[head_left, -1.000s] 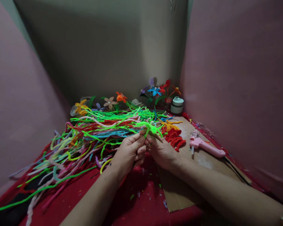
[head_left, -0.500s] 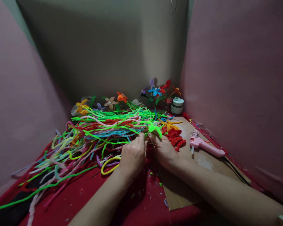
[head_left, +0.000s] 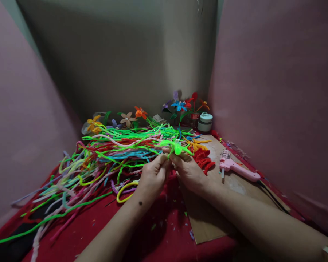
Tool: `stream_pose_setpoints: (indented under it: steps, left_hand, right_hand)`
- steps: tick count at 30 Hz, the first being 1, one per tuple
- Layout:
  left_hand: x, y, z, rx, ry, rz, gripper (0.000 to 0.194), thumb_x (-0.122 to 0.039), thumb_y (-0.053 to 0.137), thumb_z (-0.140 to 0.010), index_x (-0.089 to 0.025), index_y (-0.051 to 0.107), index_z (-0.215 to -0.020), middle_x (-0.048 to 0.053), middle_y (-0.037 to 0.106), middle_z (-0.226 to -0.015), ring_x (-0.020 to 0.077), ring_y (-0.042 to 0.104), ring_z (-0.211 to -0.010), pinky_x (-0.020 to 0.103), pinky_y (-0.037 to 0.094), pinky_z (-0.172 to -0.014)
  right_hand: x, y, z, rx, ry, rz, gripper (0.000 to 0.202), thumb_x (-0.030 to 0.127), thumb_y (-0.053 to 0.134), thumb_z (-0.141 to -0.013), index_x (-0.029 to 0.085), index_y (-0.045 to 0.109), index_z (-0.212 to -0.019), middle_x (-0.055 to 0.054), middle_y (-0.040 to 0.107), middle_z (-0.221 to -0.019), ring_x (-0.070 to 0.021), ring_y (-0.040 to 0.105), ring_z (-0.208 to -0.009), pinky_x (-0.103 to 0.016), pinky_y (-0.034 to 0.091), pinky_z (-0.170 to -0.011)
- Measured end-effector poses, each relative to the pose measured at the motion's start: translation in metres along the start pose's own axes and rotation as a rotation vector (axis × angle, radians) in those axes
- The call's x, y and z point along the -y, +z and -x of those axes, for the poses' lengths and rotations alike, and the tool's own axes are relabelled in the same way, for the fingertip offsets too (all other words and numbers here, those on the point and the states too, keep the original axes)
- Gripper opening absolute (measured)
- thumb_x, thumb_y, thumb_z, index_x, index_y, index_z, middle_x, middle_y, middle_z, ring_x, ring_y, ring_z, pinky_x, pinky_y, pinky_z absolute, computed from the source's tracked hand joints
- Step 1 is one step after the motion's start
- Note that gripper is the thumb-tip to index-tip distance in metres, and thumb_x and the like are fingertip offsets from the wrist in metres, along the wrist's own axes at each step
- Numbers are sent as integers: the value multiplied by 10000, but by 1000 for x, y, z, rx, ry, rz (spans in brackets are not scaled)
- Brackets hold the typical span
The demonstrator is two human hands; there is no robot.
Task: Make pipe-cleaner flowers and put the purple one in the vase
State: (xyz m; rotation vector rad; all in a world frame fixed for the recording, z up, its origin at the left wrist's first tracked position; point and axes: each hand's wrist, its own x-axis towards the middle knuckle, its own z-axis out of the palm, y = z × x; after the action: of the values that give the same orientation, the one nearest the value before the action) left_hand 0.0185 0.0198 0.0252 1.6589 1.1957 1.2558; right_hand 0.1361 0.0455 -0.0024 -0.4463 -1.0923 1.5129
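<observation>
Both hands meet near the middle of the red table. My left hand (head_left: 153, 176) and my right hand (head_left: 190, 171) pinch a small neon green pipe-cleaner flower shape (head_left: 177, 147) between their fingertips, its looped petals sticking out above the fingers. Just behind and to the left lies a large loose heap of coloured pipe cleaners (head_left: 106, 156), mostly green, pink and blue. A bent yellow pipe cleaner loop (head_left: 123, 192) lies on the cloth beside my left wrist.
A pink glue gun (head_left: 236, 169) with a black cord lies on a cardboard sheet (head_left: 221, 203) at right, next to red pipe-cleaner pieces (head_left: 203, 160). Finished pipe-cleaner flowers (head_left: 180, 106) and a small white jar (head_left: 205, 122) stand at the back. Pink walls close in both sides.
Both hands dipped down toward the table, then rose again with the green flower shape; its petals now spread out more between the fingertips.
</observation>
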Motion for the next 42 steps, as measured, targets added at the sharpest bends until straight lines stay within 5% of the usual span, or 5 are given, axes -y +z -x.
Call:
stream_pose_setpoints:
  steps: [14,19,27,35,42]
  left_hand:
    - [-14,-7,3,323,-329,632,226,-370,559,-815,-161,530,-734,-105,321,-425,10,191,-286,145,307,-261]
    - [-12,-9,2,348,-353,681,217,-363,572,-808,-157,545,-744,-109,322,-404,5,171,-281,140,309,-258]
    - [-5,-8,-1,361,-330,639,214,-372,562,-804,-162,554,-765,-108,337,-380,16,182,-272,140,260,-273]
    - [-6,-6,-3,238,-202,130,211,-359,587,-772,-154,565,-819,-72,467,-469,53,380,-342,171,299,-362]
    - [-9,-15,-7,219,-219,171,238,-382,614,-747,-146,592,-735,-57,503,-501,52,416,-373,172,325,-382]
  right_hand:
    - [14,-5,-5,142,73,-10,263,401,669,-742,169,574,-663,53,345,-587,-82,283,-543,-219,299,-521]
    - [10,-5,-3,134,95,-88,174,338,657,-768,197,669,-869,18,523,-692,-102,448,-634,-234,408,-638]
    - [4,1,-2,55,71,-182,188,326,720,-706,200,692,-844,14,623,-709,-104,543,-633,-241,452,-639]
    - [0,-3,-4,-15,97,-240,203,312,713,-706,169,673,-844,0,642,-687,-119,543,-549,-242,446,-501]
    - [3,-11,-10,-42,271,-426,236,323,709,-701,171,628,-861,3,651,-677,-140,575,-600,-279,474,-572]
